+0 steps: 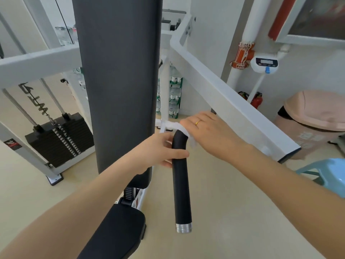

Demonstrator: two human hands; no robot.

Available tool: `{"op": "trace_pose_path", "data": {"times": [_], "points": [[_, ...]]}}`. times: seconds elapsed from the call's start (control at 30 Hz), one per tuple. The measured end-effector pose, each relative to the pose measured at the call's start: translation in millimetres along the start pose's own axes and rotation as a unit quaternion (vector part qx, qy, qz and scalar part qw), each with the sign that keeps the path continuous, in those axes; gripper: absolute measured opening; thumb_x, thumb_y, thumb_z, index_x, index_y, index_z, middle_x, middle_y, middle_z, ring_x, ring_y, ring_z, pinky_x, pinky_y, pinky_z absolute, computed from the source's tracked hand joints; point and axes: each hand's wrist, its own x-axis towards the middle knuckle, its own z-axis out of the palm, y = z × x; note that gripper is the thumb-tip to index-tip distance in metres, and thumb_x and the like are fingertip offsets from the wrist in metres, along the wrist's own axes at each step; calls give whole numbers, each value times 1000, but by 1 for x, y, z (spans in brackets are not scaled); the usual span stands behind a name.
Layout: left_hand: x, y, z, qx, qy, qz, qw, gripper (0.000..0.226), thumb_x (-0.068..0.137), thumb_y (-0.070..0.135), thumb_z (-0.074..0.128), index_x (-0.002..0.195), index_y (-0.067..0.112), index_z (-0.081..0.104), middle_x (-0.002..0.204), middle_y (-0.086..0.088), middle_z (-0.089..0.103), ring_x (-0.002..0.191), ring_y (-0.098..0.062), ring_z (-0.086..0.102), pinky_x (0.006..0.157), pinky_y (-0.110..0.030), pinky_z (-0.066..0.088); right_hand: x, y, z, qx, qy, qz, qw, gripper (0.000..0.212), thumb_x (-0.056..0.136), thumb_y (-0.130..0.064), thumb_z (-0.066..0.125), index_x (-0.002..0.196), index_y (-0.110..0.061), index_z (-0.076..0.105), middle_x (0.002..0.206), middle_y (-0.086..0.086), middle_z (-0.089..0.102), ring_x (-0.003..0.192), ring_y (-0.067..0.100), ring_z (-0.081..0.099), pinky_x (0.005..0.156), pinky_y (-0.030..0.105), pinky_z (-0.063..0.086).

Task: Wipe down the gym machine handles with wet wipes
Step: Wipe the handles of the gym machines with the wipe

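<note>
We see the black handle (181,184) in the middle, sticking out from the white machine frame (224,101) toward us, with a shiny silver cap at its near end. Our left hand (158,150) curls its fingers and thumb around the handle near the bend. We think it holds the handle steady so it does not swing while we rub.

Our right hand (209,133) presses a white wet wipe (179,127) onto the top bend of the handle, where the black part meets the white frame. Its fingers bend over the wipe and hold it there. The long part of the handle below looks like it is not wiped yet, so we guess the wipe starts at the top to go down.

Beside the handle stands the tall dark back pad (119,81), with the black seat (115,234) under it. To the left sits the weight stack (61,137). There is big dark writing on the panel above it, but we cannot read it. A small red and black label sits lower left, too blurry to read. On the right stands a pink bin (313,120).
</note>
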Motion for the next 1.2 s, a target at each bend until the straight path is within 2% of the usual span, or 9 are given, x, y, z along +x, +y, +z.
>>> {"op": "trace_pose_path", "data": {"times": [0.17,0.3,0.43,0.53,0.7,0.8,0.97,1.13,1.2], "points": [[-5,-21,-19,32,-25,-26,999,26,75,23,74,98,15,65,94,-6,71,81,-11,68,78,-26,57,1,-16,-2,-6,-26,-181,983,33,86,-2,35,103,-16,61,102,2,68,102,24,62,99,36,41],[-12,-33,-35,5,1,-33,999,37,75,25,75,107,17,59,97,-5,69,86,-14,68,76,-22,56,1,-10,-7,-54,-32,-130,990,41,84,-1,32,99,-16,67,104,2,70,106,23,64,102,39,35],[-19,-34,-40,32,21,9,999,37,76,29,73,109,22,57,96,-1,69,87,-12,67,80,-25,55,-16,-27,-6,-65,-9,-258,964,30,87,-3,41,100,-17,64,107,-1,69,114,23,59,105,37,28],[-21,-34,-40,49,17,30,998,39,77,33,71,112,25,57,99,3,67,87,-11,66,84,-27,53,-12,-15,-12,-60,-4,-168,984,44,85,-1,31,110,-17,63,119,1,66,120,28,56,106,39,24],[-20,-21,-35,19,30,66,997,31,90,40,53,117,26,56,102,10,66,92,-5,63,85,-25,52,-51,-45,-13,16,-139,-202,969,67,74,-16,34,141,-19,37,152,0,30,144,19,16,114,41,5],[-4,-1,-26,16,16,70,997,25,93,38,49,115,28,57,97,11,66,86,-2,64,83,-23,52,-62,-48,-18,186,-159,-75,967,54,90,-39,20,141,-31,35,157,-9,6,143,10,-15,114,33,-15],[10,12,-18,19,18,42,999,15,88,30,61,103,30,62,78,7,67,68,-4,64,73,-19,54,-59,-100,-7,232,115,251,933,29,85,-34,49,104,-27,69,120,-3,42,102,21,37,85,35,42],[8,11,-21,-4,21,13,1000,15,89,22,59,103,24,63,89,0,67,80,-15,65,69,-25,55,-25,-95,-24,537,40,481,692,37,83,-19,67,116,-17,50,94,-9,56,89,12,57,71,12,47],[8,12,-21,-17,16,0,1000,9,90,19,58,95,25,62,87,1,67,75,-12,66,63,-22,54,-20,-89,-26,549,10,485,680,36,84,-18,67,116,-11,54,102,-1,64,95,17,63,81,27,53]]}}
